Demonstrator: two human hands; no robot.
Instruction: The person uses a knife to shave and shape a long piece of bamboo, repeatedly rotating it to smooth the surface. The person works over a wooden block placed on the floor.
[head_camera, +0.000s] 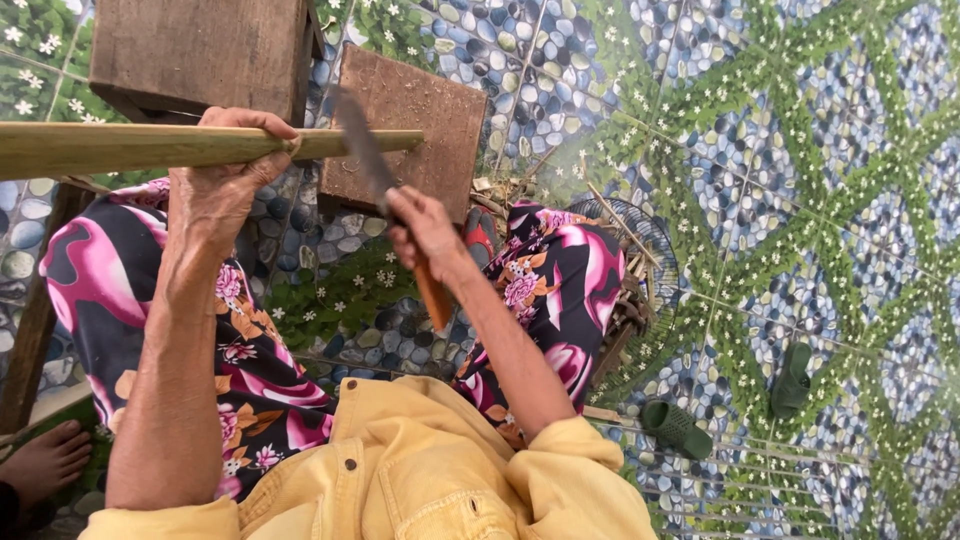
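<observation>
Item one: your left hand, at about 10 o'clock in the view, fingers wrapped tight around a long split bamboo stick that runs level from the left edge toward 12 o'clock.

Item two: your right hand, near centre, closed on the orange wooden handle of a knife; the dark blade points up toward 12 o'clock and meets the bamboo stick close to its right end.

Item three: a worn wooden block just behind the blade, dusted with shavings, and a second wooden box at 11 o'clock.

Item four: your knees in floral pink-and-black trousers on either side of the hands; yellow shirt at 6 o'clock.

Item five: a woven basket with offcuts at 3 o'clock of your right knee, and two green sandals at 4 o'clock on the pebble-patterned floor. A bare foot shows at 8 o'clock.
</observation>
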